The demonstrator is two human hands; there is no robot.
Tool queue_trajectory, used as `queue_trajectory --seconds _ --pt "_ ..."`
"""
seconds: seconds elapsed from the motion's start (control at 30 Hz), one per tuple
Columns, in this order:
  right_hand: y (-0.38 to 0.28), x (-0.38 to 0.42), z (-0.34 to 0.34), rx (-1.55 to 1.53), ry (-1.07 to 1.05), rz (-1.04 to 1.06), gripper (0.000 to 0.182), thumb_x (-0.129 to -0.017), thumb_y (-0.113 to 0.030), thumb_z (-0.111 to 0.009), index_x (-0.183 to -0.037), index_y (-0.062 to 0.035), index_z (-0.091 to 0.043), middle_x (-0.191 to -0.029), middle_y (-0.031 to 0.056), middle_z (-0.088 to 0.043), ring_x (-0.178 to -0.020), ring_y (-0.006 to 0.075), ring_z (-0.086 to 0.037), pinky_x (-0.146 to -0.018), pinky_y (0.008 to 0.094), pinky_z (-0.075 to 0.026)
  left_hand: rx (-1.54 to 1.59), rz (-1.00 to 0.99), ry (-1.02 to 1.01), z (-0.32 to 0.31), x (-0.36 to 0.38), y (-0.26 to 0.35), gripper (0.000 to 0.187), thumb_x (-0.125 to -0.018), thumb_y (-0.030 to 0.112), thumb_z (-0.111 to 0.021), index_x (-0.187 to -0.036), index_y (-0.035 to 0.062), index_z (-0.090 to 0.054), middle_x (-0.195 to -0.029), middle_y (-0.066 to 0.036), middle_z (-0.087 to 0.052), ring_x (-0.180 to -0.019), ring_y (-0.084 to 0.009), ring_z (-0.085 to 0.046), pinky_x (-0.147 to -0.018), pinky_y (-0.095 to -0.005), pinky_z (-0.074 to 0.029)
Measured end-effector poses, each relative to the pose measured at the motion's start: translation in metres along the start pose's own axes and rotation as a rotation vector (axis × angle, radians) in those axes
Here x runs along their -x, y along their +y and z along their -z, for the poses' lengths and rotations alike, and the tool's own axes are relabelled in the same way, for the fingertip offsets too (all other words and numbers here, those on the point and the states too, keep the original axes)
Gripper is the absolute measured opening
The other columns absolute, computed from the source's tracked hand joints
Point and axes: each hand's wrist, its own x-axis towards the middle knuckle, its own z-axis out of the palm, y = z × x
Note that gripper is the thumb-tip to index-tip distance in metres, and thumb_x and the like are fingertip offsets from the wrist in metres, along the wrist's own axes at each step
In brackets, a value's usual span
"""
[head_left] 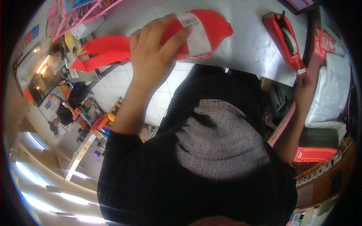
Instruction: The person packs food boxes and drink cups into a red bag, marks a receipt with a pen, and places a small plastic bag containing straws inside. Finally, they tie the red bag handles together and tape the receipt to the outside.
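Note:
My left hand is wrapped over a red package with a white printed label on it. A long red flap sticks out from the package on the far side of this hand, past the counter's edge. At the right end of the counter stands a red tape dispenser holding a roll of tape. My right hand is closed at the dispenser's cutter end, its fingers pinched together at the tape. The fingertips are small and partly hidden here.
Both hands work at a metal counter. Clear plastic bags are stacked at the right, near a red and white printed box. A pink rack stands at the upper left. Another person is in the background at the left.

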Motion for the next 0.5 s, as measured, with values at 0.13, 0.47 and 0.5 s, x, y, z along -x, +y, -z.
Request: queue_trajectory --seconds 0.13,0.47,0.5 --pt "0.037 0.011 -0.016 -0.063 0.088 -0.013 0.015 -0.097 -0.013 -0.06 -0.097 0.0004 -0.066 -0.087 0.0142 -0.068 -0.081 0.0247 -0.064 -0.076 0.0364 -0.049 -0.001 -0.074 -0.155 0.006 -0.009 -0.012 0.04 -0.075 0.008 -0.077 -0.111 0.0234 -0.074 -0.137 -0.009 -0.059 -0.115 -0.0291 -0.061 -0.091 -0.0437 -0.046" --pt "-0.237 -0.011 -0.027 -0.613 -0.335 0.617 0.022 -0.091 -0.016 -0.071 -0.11 -0.0054 -0.066 -0.106 0.0072 -0.065 -0.097 0.0187 -0.062 -0.091 0.0299 -0.047 0.297 -0.033 -0.587 0.029 -0.029 -0.038 0.048 -0.075 0.007 -0.08 -0.121 0.0191 -0.071 -0.144 -0.012 -0.053 -0.126 -0.0345 -0.057 -0.107 -0.0472 -0.045" --pt "-0.261 -0.016 -0.032 -0.564 -0.422 0.732 0.023 -0.09 -0.013 -0.072 -0.11 -0.0042 -0.064 -0.106 0.0079 -0.065 -0.095 0.0194 -0.061 -0.09 0.0285 -0.047 0.324 -0.052 -0.592 0.026 -0.03 -0.042 0.049 -0.075 0.007 -0.08 -0.122 0.0184 -0.071 -0.144 -0.012 -0.053 -0.126 -0.0344 -0.056 -0.108 -0.0462 -0.045"
